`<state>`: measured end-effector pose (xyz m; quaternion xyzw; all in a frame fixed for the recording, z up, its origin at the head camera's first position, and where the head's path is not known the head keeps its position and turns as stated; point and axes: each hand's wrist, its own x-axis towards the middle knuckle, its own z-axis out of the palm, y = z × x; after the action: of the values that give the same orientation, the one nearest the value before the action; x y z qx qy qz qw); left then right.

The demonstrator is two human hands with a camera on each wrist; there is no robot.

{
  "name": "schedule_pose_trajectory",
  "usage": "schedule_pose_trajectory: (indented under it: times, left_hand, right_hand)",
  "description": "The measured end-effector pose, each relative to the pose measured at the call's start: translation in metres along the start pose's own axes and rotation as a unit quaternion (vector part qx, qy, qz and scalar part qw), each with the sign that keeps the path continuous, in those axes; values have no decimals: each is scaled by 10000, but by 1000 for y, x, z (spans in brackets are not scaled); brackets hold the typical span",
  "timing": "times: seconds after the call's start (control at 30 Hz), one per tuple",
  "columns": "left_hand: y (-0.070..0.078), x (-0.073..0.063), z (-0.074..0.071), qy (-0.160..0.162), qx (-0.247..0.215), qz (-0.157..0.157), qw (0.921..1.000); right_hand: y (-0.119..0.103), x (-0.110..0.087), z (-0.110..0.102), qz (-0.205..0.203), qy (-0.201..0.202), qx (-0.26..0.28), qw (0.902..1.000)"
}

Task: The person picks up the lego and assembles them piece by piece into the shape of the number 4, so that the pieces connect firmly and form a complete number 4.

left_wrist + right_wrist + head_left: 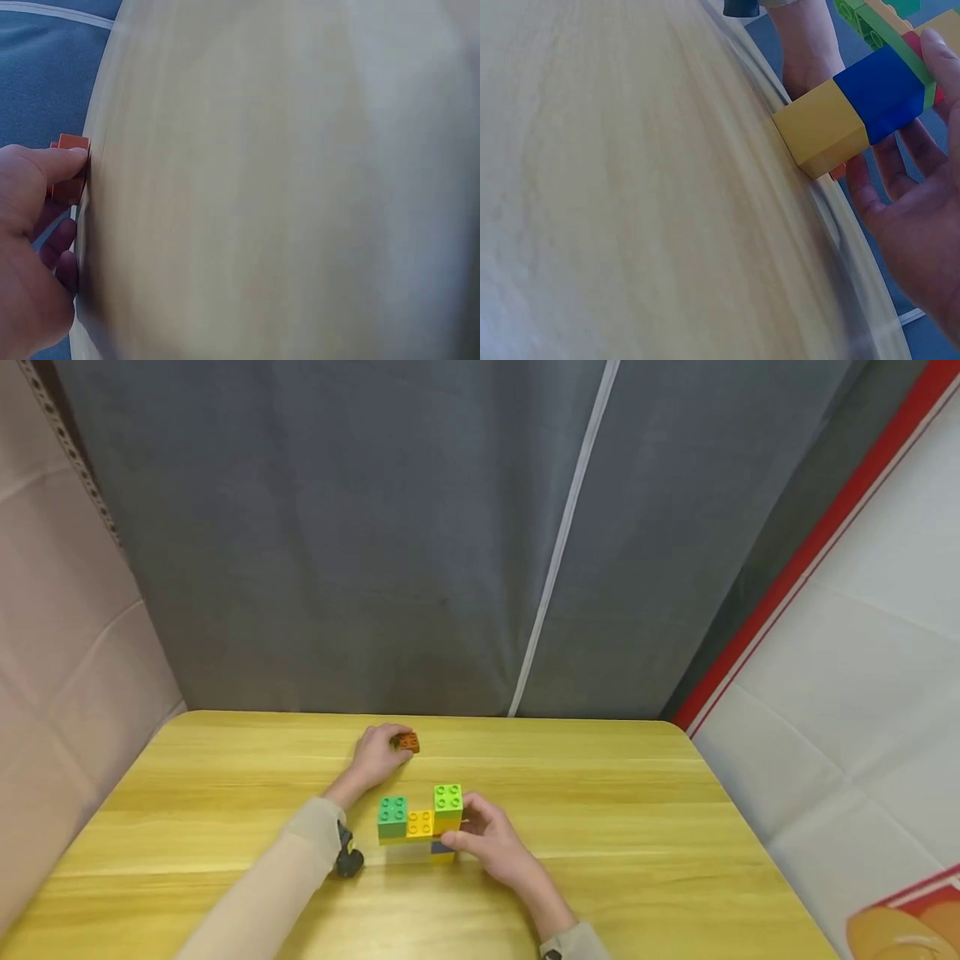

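Observation:
Toward the back of the table, my left hand (377,755) pinches a small orange toy brick (409,742) between thumb and fingers. In the left wrist view the thumb lies across the orange brick (73,142), close over the tabletop. My right hand (491,842) grips a structure of stacked toy bricks nearer the front, thumb on one side and fingers on the other. Its top carries a green brick (392,818), a yellow brick (420,823) and a lime-green brick (447,799). Below, a blue brick (885,94) sits on a yellow brick (825,127), whose bottom is at the tabletop.
The wooden table (637,827) extends to both sides of the hands. Behind it hangs a grey curtain (337,568) with a pale vertical strip. White panels stand left and right, the right one edged in red. A black wrist device (348,856) sits on the left sleeve.

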<state>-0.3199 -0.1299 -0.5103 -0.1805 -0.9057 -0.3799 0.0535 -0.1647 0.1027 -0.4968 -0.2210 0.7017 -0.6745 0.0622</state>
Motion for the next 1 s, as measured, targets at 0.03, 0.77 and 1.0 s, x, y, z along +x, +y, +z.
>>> schedule_pose_trajectory:
  times: [0.03,0.77,1.0]
  left_hand:
    - [-2,-2,-1,-15,-59,-28,10000]
    - [40,-59,-81,-371,-1425,-146,9890]
    - [66,-73,-110,-397,-1666,-208,9850]
  right_hand:
    - [1,0,1,-7,-14,12,10000]
    - [1,4,4,17,35,-30,10000]
    - [3,4,3,-186,-8,31,9998]
